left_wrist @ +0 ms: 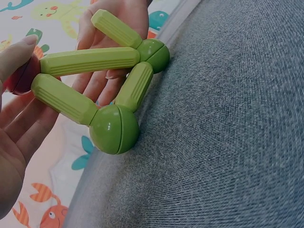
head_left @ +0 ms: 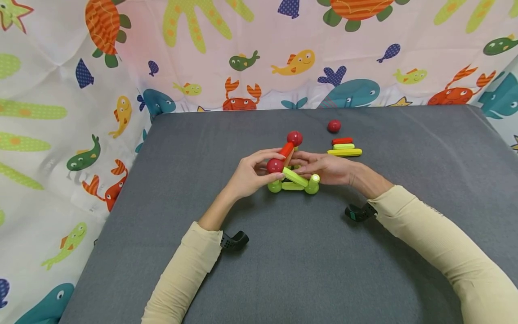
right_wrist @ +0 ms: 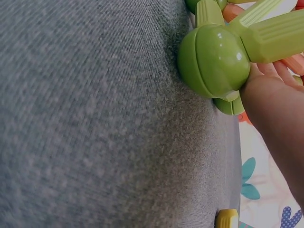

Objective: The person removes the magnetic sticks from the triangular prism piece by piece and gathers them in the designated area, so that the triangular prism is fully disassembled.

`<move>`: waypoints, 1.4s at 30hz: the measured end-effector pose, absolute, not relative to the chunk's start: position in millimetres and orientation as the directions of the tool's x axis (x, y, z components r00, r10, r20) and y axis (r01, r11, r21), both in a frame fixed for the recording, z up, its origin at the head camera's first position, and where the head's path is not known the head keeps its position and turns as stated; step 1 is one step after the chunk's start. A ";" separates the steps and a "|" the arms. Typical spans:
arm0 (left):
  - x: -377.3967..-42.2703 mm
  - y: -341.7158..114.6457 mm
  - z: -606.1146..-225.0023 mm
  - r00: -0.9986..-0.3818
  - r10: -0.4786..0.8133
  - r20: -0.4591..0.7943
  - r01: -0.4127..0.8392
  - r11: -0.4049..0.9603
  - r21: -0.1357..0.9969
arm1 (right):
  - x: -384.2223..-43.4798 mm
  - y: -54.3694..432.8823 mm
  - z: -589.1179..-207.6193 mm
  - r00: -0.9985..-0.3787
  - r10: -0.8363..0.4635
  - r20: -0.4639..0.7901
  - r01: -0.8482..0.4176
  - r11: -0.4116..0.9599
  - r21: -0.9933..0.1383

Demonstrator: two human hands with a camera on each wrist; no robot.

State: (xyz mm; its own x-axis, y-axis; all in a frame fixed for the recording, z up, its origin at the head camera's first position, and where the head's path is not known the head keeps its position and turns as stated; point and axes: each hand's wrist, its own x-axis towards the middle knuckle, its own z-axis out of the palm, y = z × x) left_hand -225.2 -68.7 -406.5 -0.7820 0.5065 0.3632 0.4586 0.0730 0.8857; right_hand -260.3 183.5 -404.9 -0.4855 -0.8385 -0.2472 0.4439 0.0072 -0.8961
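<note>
My left hand (head_left: 252,173) grips a red ball (head_left: 275,166), thumb below it and fingers over its far side. From that ball a red stick (head_left: 287,149) runs up to another red ball (head_left: 294,137). Light green sticks (left_wrist: 90,60) slope down from the held ball to green balls (left_wrist: 114,129) low at the table, forming a frame of magnetic-looking sticks and balls. A short green stick (left_wrist: 115,27) stands up from one green ball. My right hand (head_left: 329,168) reaches in from the right with mostly straight fingers, touching the frame's far side; its fingertips are partly hidden.
On the grey cloth-covered table (head_left: 291,252), a loose red ball (head_left: 334,126) lies behind the right hand. Near it lie a red stick (head_left: 342,141), a light green stick (head_left: 344,146) and a longer yellow stick (head_left: 345,152). A sea-animal printed curtain (head_left: 267,85) hangs along the back and left.
</note>
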 end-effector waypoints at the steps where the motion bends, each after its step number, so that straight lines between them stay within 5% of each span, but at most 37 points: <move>1: -225.1 -68.6 -406.5 -0.781 0.507 0.364 0.458 0.068 0.886 | -260.1 183.8 -404.7 -0.487 -0.838 -0.247 0.441 0.008 -0.897; 15: -226.8 -67.3 -409.9 -0.775 0.498 0.389 0.469 0.041 0.882 | -257.8 182.0 -403.8 -0.573 -0.762 -0.302 0.469 -0.003 -0.883; 35: -226.8 -67.5 -407.2 -0.763 0.507 0.402 0.493 0.054 0.868 | -254.8 180.7 -411.7 -0.672 -0.714 -0.196 0.386 -0.112 -0.916; 42: -223.4 -66.6 -403.3 -0.786 0.491 0.375 0.468 0.078 0.880 | -256.4 181.1 -409.3 -0.644 -0.751 -0.148 0.388 -0.153 -0.909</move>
State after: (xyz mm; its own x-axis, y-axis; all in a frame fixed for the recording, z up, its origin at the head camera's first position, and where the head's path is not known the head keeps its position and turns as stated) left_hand -223.4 -66.6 -403.3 -0.7864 0.4911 0.3746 0.4678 0.0775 0.8804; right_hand -256.4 181.1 -409.3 -0.6438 -0.7506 -0.1485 0.3883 -0.1533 -0.9087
